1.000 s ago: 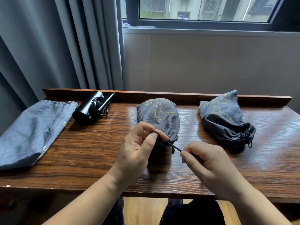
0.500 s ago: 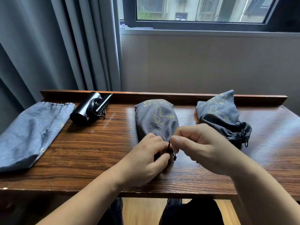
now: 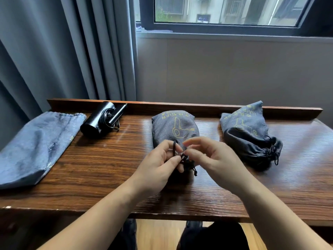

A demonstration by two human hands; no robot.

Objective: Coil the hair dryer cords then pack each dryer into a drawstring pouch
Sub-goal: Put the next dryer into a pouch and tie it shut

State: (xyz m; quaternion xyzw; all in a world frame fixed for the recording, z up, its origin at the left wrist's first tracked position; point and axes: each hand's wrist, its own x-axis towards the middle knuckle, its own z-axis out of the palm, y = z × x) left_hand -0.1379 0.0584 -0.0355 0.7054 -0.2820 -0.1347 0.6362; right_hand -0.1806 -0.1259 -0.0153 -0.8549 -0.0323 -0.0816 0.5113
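We're right over the dark brown wood-grain table, and both hands meet at the gathered mouth of the middle grey fabric pouch with the yellow dryer print. The left hand has thumb and fingers curled in, pinching the thin black drawstring cord, a loop of which arcs up between its fingertips. The right hand comes in from the other side, its thumb and forefinger nipped on the same cord just beside the knot, its other fingers loosely fanned above. A short knotted cord end dangles below the pouch mouth.

Off to the right we see a second filled grey printed pouch, its mouth cinched shut, lying well apart from the hands. Far left, a flat, empty grey cloth pouch hangs partly over the table edge, and just beside it the black cylindrical hair dryer lies bare on the table, handle folded, cord bundled against it.
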